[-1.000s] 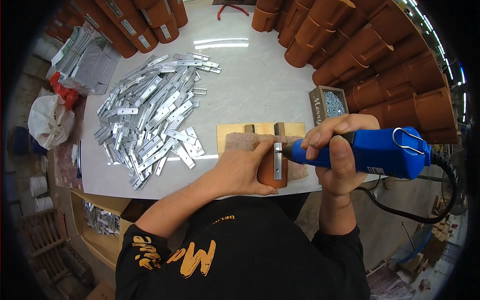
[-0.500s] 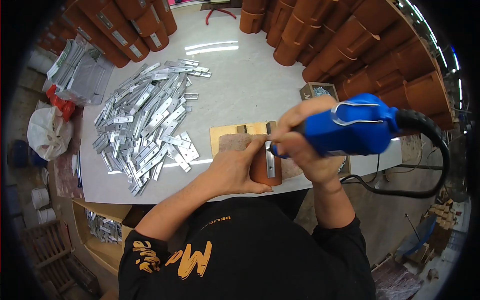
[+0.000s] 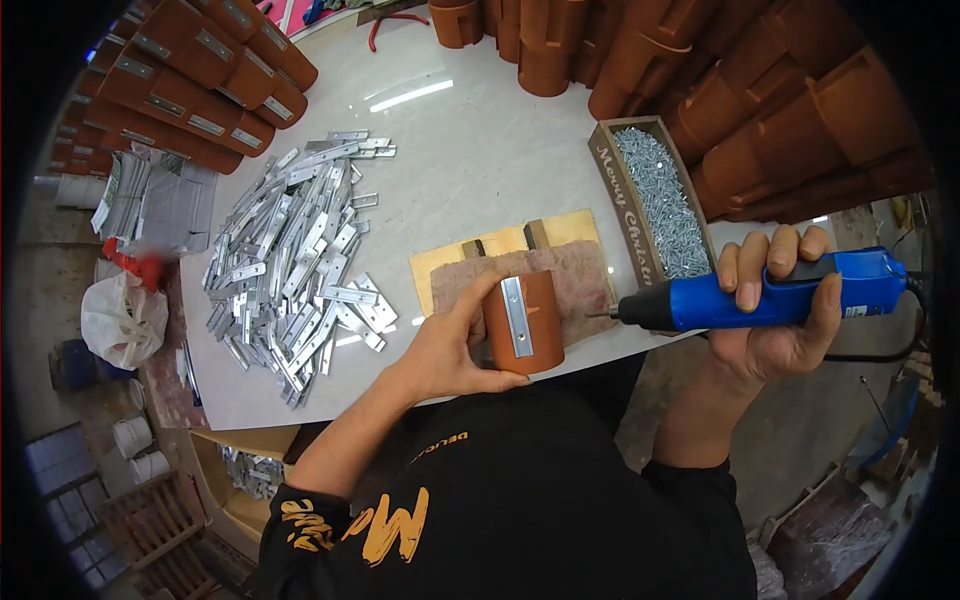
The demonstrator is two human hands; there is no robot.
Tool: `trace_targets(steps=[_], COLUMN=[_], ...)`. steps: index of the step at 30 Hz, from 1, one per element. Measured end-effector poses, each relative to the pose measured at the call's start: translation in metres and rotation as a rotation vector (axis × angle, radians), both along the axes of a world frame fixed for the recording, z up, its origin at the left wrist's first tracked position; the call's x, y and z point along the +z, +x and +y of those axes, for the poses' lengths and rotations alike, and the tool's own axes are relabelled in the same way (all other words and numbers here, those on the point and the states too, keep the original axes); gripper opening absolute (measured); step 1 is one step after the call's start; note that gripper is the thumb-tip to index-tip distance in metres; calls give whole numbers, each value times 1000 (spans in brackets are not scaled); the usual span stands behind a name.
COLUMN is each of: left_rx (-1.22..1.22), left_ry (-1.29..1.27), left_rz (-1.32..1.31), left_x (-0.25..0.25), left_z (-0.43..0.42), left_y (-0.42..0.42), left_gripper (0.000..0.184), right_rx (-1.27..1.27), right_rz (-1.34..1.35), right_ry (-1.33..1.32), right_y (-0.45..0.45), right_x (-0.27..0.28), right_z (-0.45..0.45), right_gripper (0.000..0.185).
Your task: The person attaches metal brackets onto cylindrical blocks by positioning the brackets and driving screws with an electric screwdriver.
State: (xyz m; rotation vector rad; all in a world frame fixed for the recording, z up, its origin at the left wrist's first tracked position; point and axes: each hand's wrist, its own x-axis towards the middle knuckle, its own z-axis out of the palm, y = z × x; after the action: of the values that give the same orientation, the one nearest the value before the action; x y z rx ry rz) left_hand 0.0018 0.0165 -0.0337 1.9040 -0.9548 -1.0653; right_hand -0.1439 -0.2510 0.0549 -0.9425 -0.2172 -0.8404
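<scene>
While the left hand grips the terracotta cylinder bearing a metal strip, the right hand grasps a blue screwdriver.

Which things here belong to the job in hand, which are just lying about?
Likely in the job:
- blue power driver, in right hand
- brown cylinder with metal strip, in left hand
- pad
- metal strip pile
- screws

Likely lying about:
- white plastic bag
- red handles
- white tubs

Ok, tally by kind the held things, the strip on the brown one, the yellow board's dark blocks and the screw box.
Blue power tool: 1
Brown cylinder: 1
Metal strip: 1
Dark blocks: 2
Screw box: 1
Total: 6
</scene>
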Motion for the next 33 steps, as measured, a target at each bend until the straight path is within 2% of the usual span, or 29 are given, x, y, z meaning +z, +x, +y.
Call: trace_targets(steps=[5, 8, 10, 12, 15, 18, 22, 25, 28, 33], left_rx=[14, -2, -18, -31, 135, 508, 574, 711, 724, 643], left_ry=[-108, -277, -261, -76, -36, -135, -194, -158, -117, -115], left_rz=[-32, -172, -224, -195, -84, 328, 820, 1051, 1091, 1031], left_x=[-9, -19, -6, 15, 17, 17, 24, 24, 31, 33], left_z=[0, -3, -8, -8, 7, 20, 44, 48, 43, 39], left_y=[-1, 0, 0, 0, 3, 0, -11, -27, -32, -39], left_gripper=[113, 114, 113, 111, 86, 52, 25, 22, 21, 43], right_rx=[-9, 5, 12, 8, 23, 74, 117, 134, 170, 172], right_rz=[13, 16, 20, 27, 58, 36, 31, 37, 22, -14], right_ry=[64, 50, 51, 59, 22, 64, 117, 159, 198, 204], right_y=[-2, 1, 2, 1, -4, -10, -15, -18, -21, -13], right_x=[-12, -13, -12, -11, -4, -8, -16, -21, -23, -16], right_z=[0, 1, 4, 8, 24, 44, 61, 65, 68, 81], right_gripper=[31, 31, 31, 33, 32, 33, 33, 35, 37, 33])
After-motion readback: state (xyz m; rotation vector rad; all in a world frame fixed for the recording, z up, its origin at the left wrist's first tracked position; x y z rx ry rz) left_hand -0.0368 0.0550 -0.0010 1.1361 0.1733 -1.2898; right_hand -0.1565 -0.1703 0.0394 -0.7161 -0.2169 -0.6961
